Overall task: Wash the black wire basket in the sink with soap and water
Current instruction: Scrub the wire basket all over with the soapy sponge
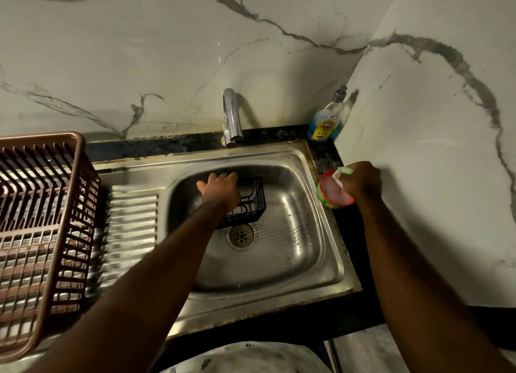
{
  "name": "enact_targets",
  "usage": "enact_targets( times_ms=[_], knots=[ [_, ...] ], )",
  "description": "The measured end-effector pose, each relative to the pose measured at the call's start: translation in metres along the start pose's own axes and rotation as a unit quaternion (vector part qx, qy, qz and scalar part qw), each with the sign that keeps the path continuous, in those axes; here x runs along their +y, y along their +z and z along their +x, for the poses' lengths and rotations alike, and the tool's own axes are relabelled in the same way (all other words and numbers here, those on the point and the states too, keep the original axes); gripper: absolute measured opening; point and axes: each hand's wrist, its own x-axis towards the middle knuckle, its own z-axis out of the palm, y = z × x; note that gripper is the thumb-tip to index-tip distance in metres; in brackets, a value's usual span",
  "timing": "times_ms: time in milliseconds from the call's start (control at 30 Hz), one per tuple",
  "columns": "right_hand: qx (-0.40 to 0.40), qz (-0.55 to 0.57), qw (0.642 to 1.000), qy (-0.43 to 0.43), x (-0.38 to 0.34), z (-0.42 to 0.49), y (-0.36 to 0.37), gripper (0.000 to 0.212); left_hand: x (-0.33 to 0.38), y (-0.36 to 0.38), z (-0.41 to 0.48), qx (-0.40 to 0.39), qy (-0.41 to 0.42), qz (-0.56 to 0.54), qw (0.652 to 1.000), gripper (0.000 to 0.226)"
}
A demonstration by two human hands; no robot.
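The left hand (219, 190) grips the rim of the black wire basket (252, 202) beneath it in the sink (293, 233), probably steadying it, while the right hand (361, 183) clutches a sponge (344, 171) pressed into the soap tub (332, 198) under it, apparently loading soap.

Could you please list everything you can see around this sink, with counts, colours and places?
wire basket: one, black, in the sink basin
sink: one, steel, centre of view
faucet: one, chrome, behind the sink
soap bottle: one, blue liquid, back right corner
soap tub: one, green, pink paste, right of sink
sponge: one, white-green, over the tub
dish rack: one, brown, left of basin
left hand: one, holds the basket
right hand: one, grips the sponge
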Motion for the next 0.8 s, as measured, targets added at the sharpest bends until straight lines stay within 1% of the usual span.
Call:
enact_targets(
  times_ms=[67, 200, 300, 333, 433, 500, 633, 733, 800],
  knots=[
    [-0.027, 0.006, 0.999, 0.033, 0.004, -0.003, 0.008, 0.046, -0.001, -0.001, 0.000, -0.002, 0.000, 0.001, 1.000, 0.042],
    [-0.010, 0.062, 0.997, 0.055, 0.003, -0.004, 0.010, 0.046, -0.001, 0.000, 0.001, 0.000, -0.003, 0.000, 1.000, 0.041],
    [-0.028, 0.095, 0.992, 0.072, -0.001, -0.005, 0.010, 0.049, 0.000, -0.001, 0.002, 0.000, -0.005, 0.002, 1.000, 0.041],
    [-0.034, 0.100, 0.992, 0.072, -0.001, -0.005, 0.010, 0.047, 0.000, -0.001, 0.002, -0.001, -0.005, 0.000, 1.000, 0.042],
    [-0.044, 0.130, 0.990, 0.045, -0.001, -0.009, 0.009, 0.027, 0.001, -0.002, 0.002, 0.001, 0.000, -0.001, 1.000, 0.041],
    [-0.054, 0.138, 0.989, 0.013, -0.003, -0.010, 0.011, 0.025, 0.002, -0.002, 0.001, 0.001, 0.001, 0.000, 1.000, 0.040],
    [-0.015, 0.168, 0.985, 0.019, -0.012, -0.014, 0.007, 0.021, 0.000, -0.002, 0.001, 0.003, 0.002, 0.001, 1.000, 0.040],
    [0.003, 0.200, 0.979, 0.021, -0.015, -0.016, 0.003, 0.025, -0.001, -0.001, 0.002, 0.004, 0.004, -0.001, 1.000, 0.038],
    [0.029, 0.204, 0.978, -0.004, -0.016, -0.014, 0.003, 0.033, -0.001, 0.000, 0.002, 0.005, 0.005, 0.001, 1.000, 0.038]
  ],
)
